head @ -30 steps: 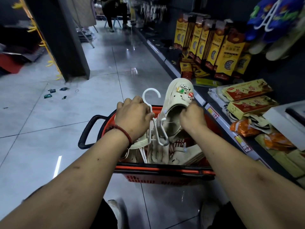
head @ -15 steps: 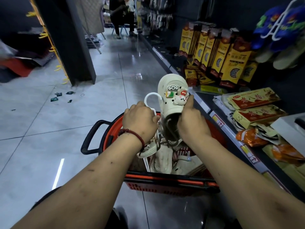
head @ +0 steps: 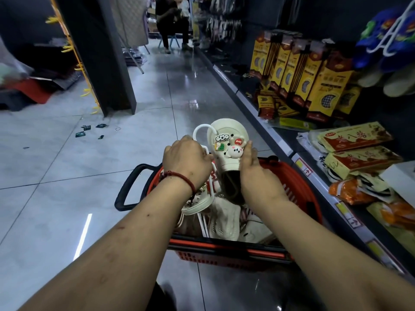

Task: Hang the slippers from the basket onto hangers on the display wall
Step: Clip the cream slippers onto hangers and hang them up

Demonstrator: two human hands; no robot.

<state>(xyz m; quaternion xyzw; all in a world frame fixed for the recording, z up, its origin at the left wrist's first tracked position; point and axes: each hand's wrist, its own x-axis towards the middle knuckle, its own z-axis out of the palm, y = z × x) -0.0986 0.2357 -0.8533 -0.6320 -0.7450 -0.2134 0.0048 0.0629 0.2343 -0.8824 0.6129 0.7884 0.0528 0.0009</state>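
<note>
Left hand (head: pixel 187 162) curls round one white hanger (head: pixel 199 131), hook up. Right hand (head: pixel 256 176) grips one cream slipper (head: pixel 226 133), toe up, just beside the hook, above the one red basket (head: pixel 302 187). Four charms (head: pixel 233 151) show on its top; more slippers (head: pixel 224 218) lie in the basket, count unclear.

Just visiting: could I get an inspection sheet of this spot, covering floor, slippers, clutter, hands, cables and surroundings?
Surface: grey tiled floor.
Job's things: cream slipper with charms above the red basket; white hanger beside it; more pale slippers in the basket.
Clutter: small dark packets on the floor.
Hands: left hand grips the hanger; right hand holds the slipper.
Cables: nothing seen.
Surroundings: shelf of packaged goods at right; blue slippers hung above it; seated person far down the aisle.
</note>
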